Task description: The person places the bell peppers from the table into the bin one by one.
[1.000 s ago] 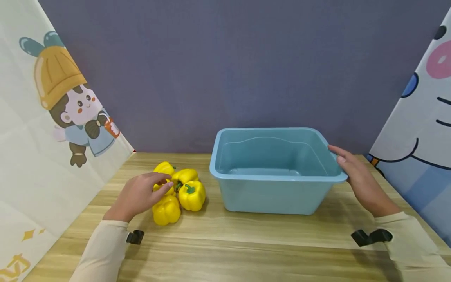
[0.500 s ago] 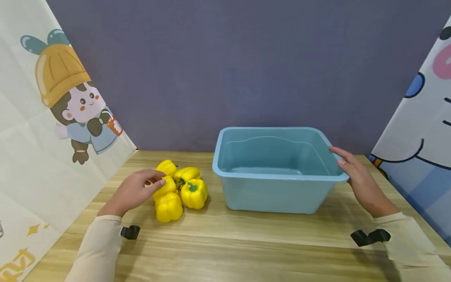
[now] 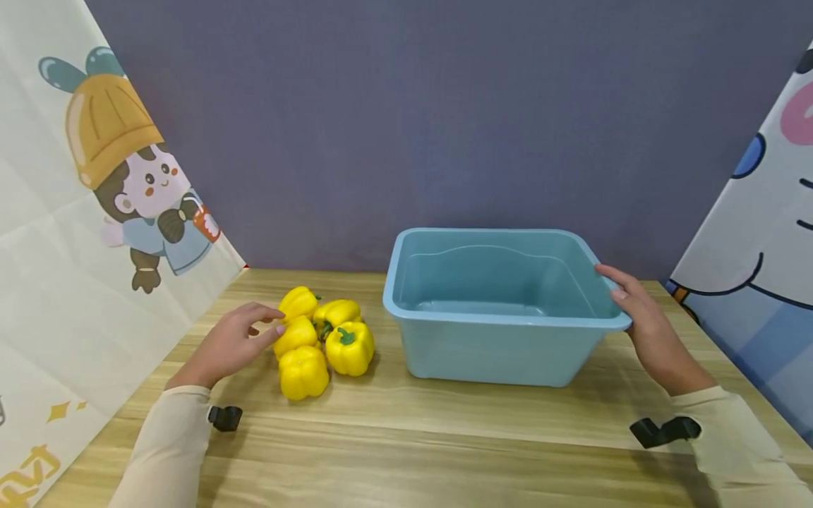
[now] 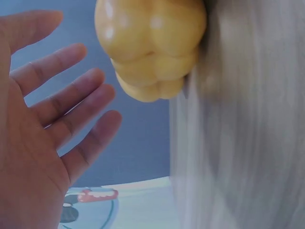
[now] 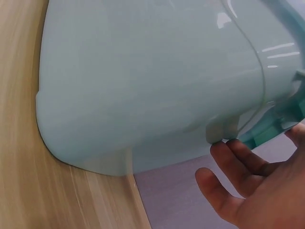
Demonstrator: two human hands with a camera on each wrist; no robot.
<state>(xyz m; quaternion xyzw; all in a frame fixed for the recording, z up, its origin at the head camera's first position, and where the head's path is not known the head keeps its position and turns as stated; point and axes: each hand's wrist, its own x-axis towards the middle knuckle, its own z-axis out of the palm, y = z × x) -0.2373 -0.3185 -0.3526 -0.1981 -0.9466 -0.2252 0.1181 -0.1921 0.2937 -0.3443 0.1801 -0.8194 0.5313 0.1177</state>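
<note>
Several yellow bell peppers sit bunched on the wooden table, left of a light blue plastic tub. My left hand hovers at their left side, fingers spread and holding nothing. In the left wrist view a gap lies between that hand and the peppers. My right hand holds the tub's right rim, thumb at the rim's edge. From the right wrist view, fingertips of the right hand touch the tub's outer wall below the rim. The tub's visible inside holds nothing.
A grey-purple panel stands behind the table. White cloths with cartoon prints flank it, one on the left and one on the right. Black wrist-camera mounts stick out from both sleeves.
My left hand has drawn back leftward from over the peppers, baring the middle-left one. The right hand stays at the tub's rim. The view has shifted slightly.
</note>
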